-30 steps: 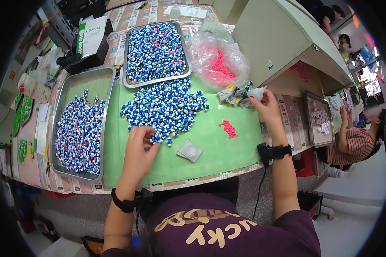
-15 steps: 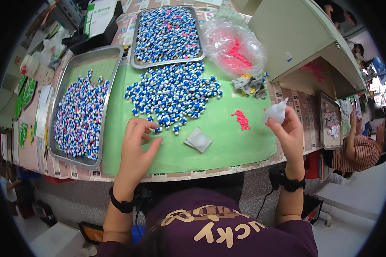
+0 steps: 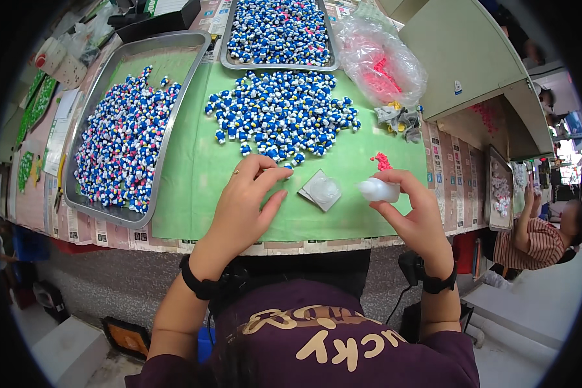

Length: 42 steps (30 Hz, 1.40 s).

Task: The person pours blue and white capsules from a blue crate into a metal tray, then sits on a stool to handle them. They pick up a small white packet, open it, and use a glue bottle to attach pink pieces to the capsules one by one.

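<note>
One clear packet (image 3: 379, 190) pinched in right hand (image 3: 415, 216) | left hand (image 3: 247, 207) half-curled, empty

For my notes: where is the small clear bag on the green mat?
In the head view, the small clear bag lies flat near the mat's front edge, between the left hand and right hand.

Both forearms reached up from below, each wrist banded in black, the left hand (image 3: 242, 207) palm-down with fingers curled and thumb meeting forefinger in a pinch, the right hand (image 3: 414, 213) raised, fingers cupped and pinched shut.
</note>
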Motion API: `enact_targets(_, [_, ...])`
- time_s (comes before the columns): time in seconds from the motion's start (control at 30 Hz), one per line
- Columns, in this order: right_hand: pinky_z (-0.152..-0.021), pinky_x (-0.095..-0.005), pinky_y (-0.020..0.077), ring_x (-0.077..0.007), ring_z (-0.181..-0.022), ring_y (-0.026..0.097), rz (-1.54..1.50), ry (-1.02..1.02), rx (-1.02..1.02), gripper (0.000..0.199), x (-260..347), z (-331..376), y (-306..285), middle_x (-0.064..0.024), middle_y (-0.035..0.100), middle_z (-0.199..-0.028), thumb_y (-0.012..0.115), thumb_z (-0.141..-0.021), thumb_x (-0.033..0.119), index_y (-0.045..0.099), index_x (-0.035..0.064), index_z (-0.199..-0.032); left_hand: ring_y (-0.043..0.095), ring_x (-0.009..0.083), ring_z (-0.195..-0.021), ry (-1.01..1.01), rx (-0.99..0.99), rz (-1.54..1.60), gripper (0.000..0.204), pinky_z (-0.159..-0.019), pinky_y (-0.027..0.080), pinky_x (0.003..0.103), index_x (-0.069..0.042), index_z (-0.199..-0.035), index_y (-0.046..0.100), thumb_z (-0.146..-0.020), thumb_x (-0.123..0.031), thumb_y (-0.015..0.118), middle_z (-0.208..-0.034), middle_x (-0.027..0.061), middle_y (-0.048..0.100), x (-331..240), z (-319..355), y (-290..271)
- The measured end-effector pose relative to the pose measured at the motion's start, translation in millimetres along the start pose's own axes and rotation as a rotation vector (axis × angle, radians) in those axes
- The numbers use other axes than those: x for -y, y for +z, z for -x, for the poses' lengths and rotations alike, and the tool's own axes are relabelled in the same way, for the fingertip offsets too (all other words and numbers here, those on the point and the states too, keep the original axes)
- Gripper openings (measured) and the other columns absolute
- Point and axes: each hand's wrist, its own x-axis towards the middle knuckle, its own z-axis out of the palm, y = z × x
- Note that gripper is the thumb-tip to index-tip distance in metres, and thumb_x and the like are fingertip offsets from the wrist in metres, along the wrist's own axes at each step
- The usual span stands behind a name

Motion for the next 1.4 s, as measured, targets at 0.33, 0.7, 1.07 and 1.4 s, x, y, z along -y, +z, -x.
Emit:
enact_targets(0.33, [-0.088, -0.0331, 0.0475, -0.0258, -0.101, 0.063, 0.09, -0.051, -0.054, 0.036, 0.5, -2.4, 9.2, -0.0118, 0.067, -0.106, 0.071, -0.076, -0.001, 0.062, 0.0031, -0.11, 0.057, 0.0206, -0.081, -0.107, -0.056, 0.229, 0.025, -0.07, 0.048, 0.031, -0.005, -0.107, 0.063, -0.083, -0.003, 0.067, -0.1, 0.0084, 0.055, -0.4, 0.6, -5.6])
enact_targets(0.7, [-0.088, -0.0341, 0.0477, -0.0281, -0.102, 0.064, 0.024, -0.066, -0.11, 0.036, -6.7, -1.1, 11.8, -0.0125, 0.067, -0.106, 0.071, -0.076, 0.0, 0.062, 0.0041, -0.111, 0.053, 0.006, -0.075, -0.23, -0.181, 0.499, 0.021, -0.068, 0.045, 0.022, -0.004, -0.106, 0.064, -0.085, -0.001, 0.066, -0.093, 0.0009, 0.062, 11.1, 3.0, -1.2])
enact_targets(1.07, [-0.089, -0.0313, 0.0467, -0.0186, -0.103, 0.063, -0.237, -0.007, -0.223, 0.037, -2.1, 2.8, 2.2, -0.0088, 0.068, -0.109, 0.073, -0.077, 0.002, 0.062, 0.0038, -0.113, 0.053, 0.0056, -0.08, -0.296, -0.162, 0.567, 0.02, -0.075, 0.044, 0.021, -0.003, -0.107, 0.062, -0.088, -0.002, 0.065, -0.092, -0.0002, 0.06, 6.5, 1.3, -3.0])
enact_targets(1.4, [-0.09, -0.0351, 0.047, -0.0271, -0.106, 0.062, -0.007, -0.075, -0.115, 0.034, 1.0, -3.2, 4.7, -0.012, 0.066, -0.106, 0.072, -0.077, 0.002, 0.064, 0.0044, -0.11, 0.053, 0.0059, -0.077, -0.293, -0.132, 0.48, 0.021, -0.07, 0.044, 0.021, -0.004, -0.108, 0.063, -0.087, -0.002, 0.065, -0.091, 0.0001, 0.06, 5.1, 2.1, -2.2])
